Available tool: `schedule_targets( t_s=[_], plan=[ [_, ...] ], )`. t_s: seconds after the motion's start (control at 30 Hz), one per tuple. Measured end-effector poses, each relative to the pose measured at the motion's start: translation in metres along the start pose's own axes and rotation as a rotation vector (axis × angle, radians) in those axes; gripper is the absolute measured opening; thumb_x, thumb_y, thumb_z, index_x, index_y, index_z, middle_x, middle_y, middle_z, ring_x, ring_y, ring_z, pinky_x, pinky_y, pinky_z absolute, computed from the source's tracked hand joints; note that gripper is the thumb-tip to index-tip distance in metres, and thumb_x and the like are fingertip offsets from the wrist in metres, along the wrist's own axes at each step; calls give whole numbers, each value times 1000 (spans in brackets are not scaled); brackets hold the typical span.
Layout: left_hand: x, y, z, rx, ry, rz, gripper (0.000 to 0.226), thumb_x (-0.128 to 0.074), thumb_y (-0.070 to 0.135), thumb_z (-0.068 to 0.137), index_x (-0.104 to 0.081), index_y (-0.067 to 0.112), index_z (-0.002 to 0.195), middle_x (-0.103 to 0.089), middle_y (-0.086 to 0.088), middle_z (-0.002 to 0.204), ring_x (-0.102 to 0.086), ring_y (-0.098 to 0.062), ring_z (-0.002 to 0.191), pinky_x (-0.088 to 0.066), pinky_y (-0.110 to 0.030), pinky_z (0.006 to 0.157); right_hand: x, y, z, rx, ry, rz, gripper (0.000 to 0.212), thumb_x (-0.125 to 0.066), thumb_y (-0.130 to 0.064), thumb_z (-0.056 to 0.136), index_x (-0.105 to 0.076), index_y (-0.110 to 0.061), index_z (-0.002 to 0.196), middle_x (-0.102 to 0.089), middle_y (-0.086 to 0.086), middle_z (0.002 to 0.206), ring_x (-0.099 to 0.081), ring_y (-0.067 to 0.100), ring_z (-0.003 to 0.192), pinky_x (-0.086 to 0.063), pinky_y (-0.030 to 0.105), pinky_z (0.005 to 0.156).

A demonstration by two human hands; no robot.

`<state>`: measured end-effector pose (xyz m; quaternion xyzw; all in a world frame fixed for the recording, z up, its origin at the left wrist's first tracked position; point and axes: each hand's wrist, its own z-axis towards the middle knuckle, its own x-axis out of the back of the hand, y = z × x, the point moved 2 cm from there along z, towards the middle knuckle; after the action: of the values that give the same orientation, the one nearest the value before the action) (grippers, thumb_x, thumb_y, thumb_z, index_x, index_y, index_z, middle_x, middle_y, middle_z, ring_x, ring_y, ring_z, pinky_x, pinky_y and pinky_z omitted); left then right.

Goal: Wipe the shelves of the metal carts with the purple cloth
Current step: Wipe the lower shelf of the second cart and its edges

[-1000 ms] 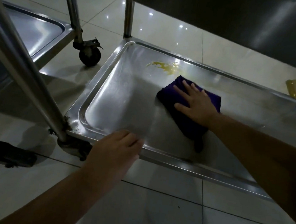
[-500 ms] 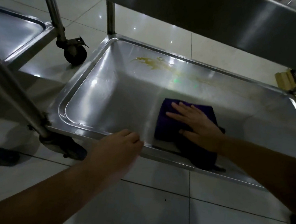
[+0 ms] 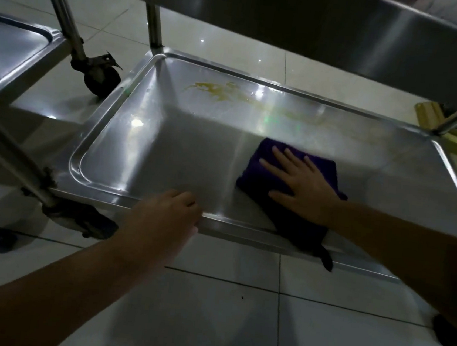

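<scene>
The bottom shelf (image 3: 151,147) of a metal cart fills the middle of the view, a shiny steel tray with a raised rim. A yellowish smear (image 3: 219,91) lies near its far edge. The purple cloth (image 3: 262,165) lies folded on the shelf's right half, one corner hanging over the near rim. My right hand (image 3: 305,186) presses flat on the cloth, fingers spread. My left hand (image 3: 166,219) rests on the shelf's near rim, fingers curled over the edge.
A second cart's lower shelf (image 3: 6,48) stands at the left, with its caster wheel (image 3: 99,74) between the two carts. The upper shelf (image 3: 322,22) overhangs at the top. A yellow object (image 3: 451,131) lies on the tiled floor at the far right.
My right hand slid the cloth from the shelf's middle toward me, then a little to the right. The view shifted upward and left. My left hand stayed on the rim.
</scene>
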<state>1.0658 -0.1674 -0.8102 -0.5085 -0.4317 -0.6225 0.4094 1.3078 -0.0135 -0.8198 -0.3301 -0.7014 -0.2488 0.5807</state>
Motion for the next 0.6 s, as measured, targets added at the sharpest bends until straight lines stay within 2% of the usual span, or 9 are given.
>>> schedule_targets(
  t_s=[0.07, 0.13, 0.2, 0.23, 0.3, 0.37, 0.47, 0.57, 0.6],
  plan=[
    [3, 2, 5, -4, -49, 0, 28, -88, 22, 50, -62, 20, 61, -55, 4, 65, -57, -19, 57, -46, -27, 39, -12, -16, -42, 112, -26, 15, 65, 6, -83, 77, 23, -61, 136, 25, -16, 153, 24, 8, 143, 21, 34, 114],
    [10, 8, 11, -9, -86, 11, 27, -86, 22, 56, -63, 21, 70, -56, 3, 74, -58, -17, 64, -50, -29, 44, -18, -27, -76, 183, -63, 45, 56, 3, -78, 82, 23, -65, 134, 26, -19, 152, 29, 5, 141, 27, 29, 110],
    [19, 20, 22, -71, -132, 16, 35, -75, 31, 74, -62, 19, 104, -56, 1, 108, -56, -19, 97, -54, -35, 74, -20, -31, -93, 220, -87, 71, 56, -10, -71, 88, 14, -62, 138, 26, -21, 153, 31, 4, 140, 28, 28, 110],
    [22, 26, 30, -124, -165, -4, 51, -70, 38, 79, -54, 16, 122, -49, -1, 126, -49, -21, 114, -48, -35, 92, -19, -29, -95, 225, -92, 95, 57, -14, -65, 89, 8, -59, 140, 24, -21, 154, 30, 4, 141, 27, 28, 110],
    [27, 39, 50, -153, -286, -16, 85, -64, 53, 81, -28, 11, 145, -29, -4, 149, -30, -22, 135, -26, -31, 109, -15, -19, -88, 247, -78, 137, 58, -19, -58, 91, 0, -51, 145, 19, -20, 156, 25, 4, 143, 23, 30, 113],
    [24, 50, 64, -168, -331, 11, 99, -54, 63, 83, -6, 10, 151, -13, -5, 157, -15, -20, 142, -11, -24, 113, -13, 4, -71, 241, -60, 96, 60, -17, -59, 88, 1, -48, 144, 18, -18, 156, 21, 5, 144, 19, 32, 115],
    [13, 70, 78, -267, -82, 126, 95, -21, 70, 89, -10, -2, 149, -14, -17, 157, -18, -27, 144, 0, -28, 110, -2, 56, -32, 106, -3, 13, 66, -12, -65, 82, 6, -45, 143, 15, -14, 155, 13, 10, 146, 9, 37, 118],
    [-2, 89, 88, -246, -185, 152, 101, -11, 76, 82, 10, 3, 149, 8, -11, 159, 6, -22, 145, 21, -23, 102, 10, 110, 0, -72, 65, 15, 65, -25, -62, 93, -6, -38, 151, 2, -5, 162, 1, 18, 149, 1, 44, 119],
    [-10, 94, 92, -221, -187, 139, 102, -5, 76, 79, 11, 4, 149, 9, -10, 159, 9, -22, 145, 23, -23, 102, 12, 124, 8, -131, 84, 25, 63, -27, -61, 96, -9, -37, 152, 0, -3, 162, -1, 20, 149, -2, 47, 119]
  ],
)
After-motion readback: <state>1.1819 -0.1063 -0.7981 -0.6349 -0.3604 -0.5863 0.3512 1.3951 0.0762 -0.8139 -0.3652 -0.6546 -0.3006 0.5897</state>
